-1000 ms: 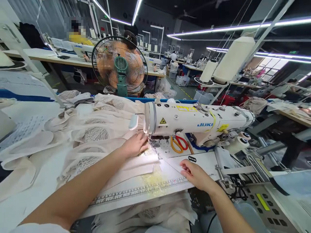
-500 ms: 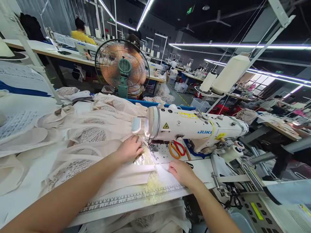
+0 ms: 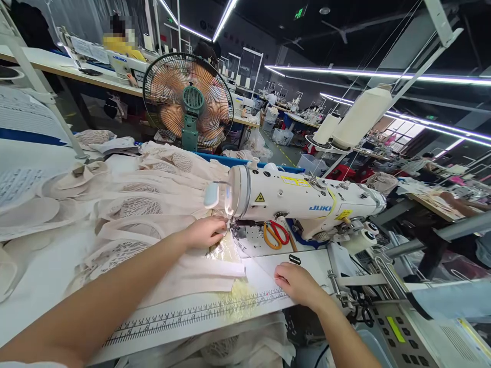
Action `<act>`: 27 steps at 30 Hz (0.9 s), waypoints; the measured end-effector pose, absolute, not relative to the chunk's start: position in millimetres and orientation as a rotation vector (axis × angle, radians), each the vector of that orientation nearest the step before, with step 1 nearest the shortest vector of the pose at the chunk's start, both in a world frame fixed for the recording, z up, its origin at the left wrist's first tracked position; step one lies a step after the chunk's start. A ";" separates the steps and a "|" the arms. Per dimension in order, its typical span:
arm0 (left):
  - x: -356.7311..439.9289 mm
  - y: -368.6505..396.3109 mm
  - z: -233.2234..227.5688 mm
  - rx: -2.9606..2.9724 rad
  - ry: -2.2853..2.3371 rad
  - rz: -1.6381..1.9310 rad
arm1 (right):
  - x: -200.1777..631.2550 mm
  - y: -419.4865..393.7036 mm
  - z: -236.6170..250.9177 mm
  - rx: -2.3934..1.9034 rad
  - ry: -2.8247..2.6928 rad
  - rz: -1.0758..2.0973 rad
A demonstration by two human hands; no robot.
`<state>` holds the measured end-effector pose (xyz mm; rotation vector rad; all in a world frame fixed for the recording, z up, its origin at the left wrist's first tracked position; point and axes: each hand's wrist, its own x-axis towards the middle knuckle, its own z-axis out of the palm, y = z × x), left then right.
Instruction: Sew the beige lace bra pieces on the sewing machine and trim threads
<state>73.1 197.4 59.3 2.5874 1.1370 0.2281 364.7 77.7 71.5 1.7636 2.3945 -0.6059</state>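
My left hand (image 3: pixel 205 232) is beside the needle end of a white sewing machine (image 3: pixel 284 194), fingers curled together. Whatever its fingertips grip is hidden. Under and in front of it lie a shiny, yellowish patch (image 3: pixel 226 249) and beige fabric (image 3: pixel 207 273) with a loose strip end. To the right, my right hand (image 3: pixel 295 281) is pinched above the white table. A thin, pale thread (image 3: pixel 259 263) runs from the needle area to its fingertips. Just behind this hand lies a black razor blade (image 3: pixel 294 259). Scissors (image 3: pixel 273 235) with orange and red handles rest by the machine bed.
Beige garment pieces with mesh (image 3: pixel 140 207) cover the table's left side. A printed ruler (image 3: pixel 192 314) follows the front edge. Thread cones (image 3: pixel 362 117) stand behind the machine. A large fan (image 3: pixel 190 102) is at the back. A control box (image 3: pixel 402 332) sits at right.
My right hand has moved right, away from the needle, uncovering the razor blade. My left hand stays by the needle, its fingers more closed. The view has shifted slightly.
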 end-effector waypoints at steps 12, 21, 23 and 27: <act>76.8 204.6 63.0 2.536 1.145 0.244 | 372.4 71.5 78.2 1.741 2.491 -0.689; 79.4 210.6 66.6 2.495 1.216 0.183 | 366.6 71.0 68.9 1.766 2.505 -0.688; 79.4 208.8 67.3 2.496 1.208 0.179 | 369.9 68.9 68.8 1.761 2.503 -0.699; 79.4 206.3 67.6 2.493 1.212 0.183 | 374.7 68.9 67.5 1.797 2.493 -0.692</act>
